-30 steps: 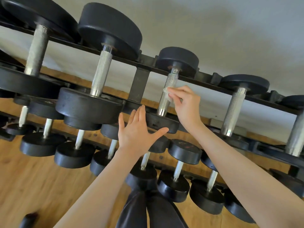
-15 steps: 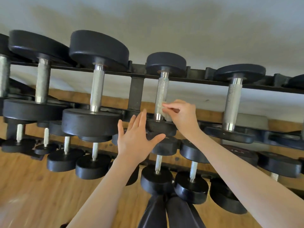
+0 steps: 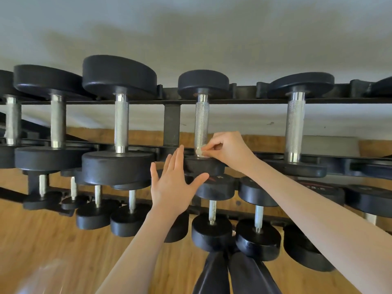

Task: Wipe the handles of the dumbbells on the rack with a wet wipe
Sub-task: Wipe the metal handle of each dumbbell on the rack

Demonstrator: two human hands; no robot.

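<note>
**Fingers pinch the wipe at the foot of a knurled handle**

Fingers of the right hand are curled and pinch a small wad of wet wipe against the lower end of a knurled dumbbell handle, just above the near weight head. That dumbbell sits on the upper tier of the black rack, directly right of the rack's upright strut.

Beside it, the left hand is spread flat — fingers straight and slightly fanned, thumb out to the right — and holds nothing. Its fingertips reach up in front of the near rail of the rack, and its thumb lies across the front of the weight head; whether the palm actually touches the rack or the head cannot be told.

More dumbbells line the upper tier on both sides: a large one to the left, another to the right. Smaller dumbbells fill the lower tier. Under the rack lies a wooden floor, and a pale wall rises behind it.
</note>
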